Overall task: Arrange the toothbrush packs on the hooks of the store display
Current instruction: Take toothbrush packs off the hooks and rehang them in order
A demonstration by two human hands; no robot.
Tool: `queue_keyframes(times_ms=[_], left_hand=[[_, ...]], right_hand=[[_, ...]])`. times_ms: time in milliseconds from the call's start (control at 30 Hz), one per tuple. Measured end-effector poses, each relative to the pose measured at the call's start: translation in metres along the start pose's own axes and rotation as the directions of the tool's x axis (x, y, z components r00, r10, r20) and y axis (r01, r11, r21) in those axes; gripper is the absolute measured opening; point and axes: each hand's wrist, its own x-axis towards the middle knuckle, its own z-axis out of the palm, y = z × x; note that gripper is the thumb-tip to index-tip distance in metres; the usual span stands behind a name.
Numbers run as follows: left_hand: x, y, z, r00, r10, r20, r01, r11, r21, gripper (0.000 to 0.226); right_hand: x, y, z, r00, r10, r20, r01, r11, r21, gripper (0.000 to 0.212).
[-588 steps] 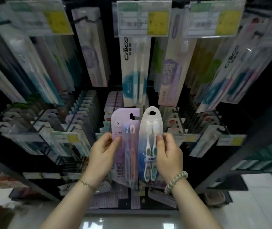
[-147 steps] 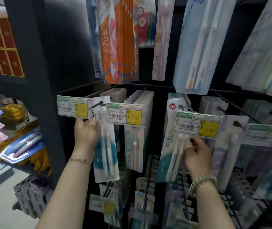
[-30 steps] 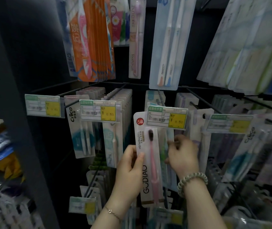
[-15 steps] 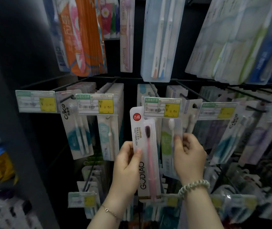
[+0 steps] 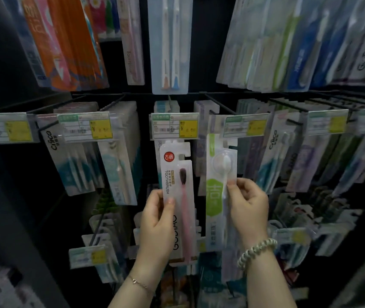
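left hand (image 5: 155,221) grips pink pack (image 5: 178,196) | right hand (image 5: 249,207) pinches green pack (image 5: 218,196)

At frame centre, the left hand (image 5: 155,221) grips a GODIAO pink toothbrush pack (image 5: 178,196). Beside it, the right hand (image 5: 249,210) pinches a green-labelled toothbrush pack (image 5: 216,196), both below yellow price tags (image 5: 174,126).

Green pack (image 5: 214,203) newly out in right hand (image 5: 249,210), beside pink pack (image 5: 176,174).

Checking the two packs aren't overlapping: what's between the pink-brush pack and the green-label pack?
Head view: only a narrow gap between the pink-brush pack and the green-label pack; hung packs show through it behind.
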Motion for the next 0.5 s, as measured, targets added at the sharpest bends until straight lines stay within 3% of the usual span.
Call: queue_keyframes(times_ms=[233,500], left_hand=[[-0.027,-0.004,0.072,0.991,-0.036,-0.128,0.036,0.999,-0.001,0.018],[-0.056,-0.002,0.178,0.987,-0.057,-0.150,0.053,0.998,-0.030,0.019]], right_hand=[[0.028,0.011,-0.059,0.996,-0.005,0.090,0.005,1.000,-0.002,0.022],[0.061,0.028,-0.158,0.987,-0.025,0.161,0.026,1.000,-0.002,0.031]])
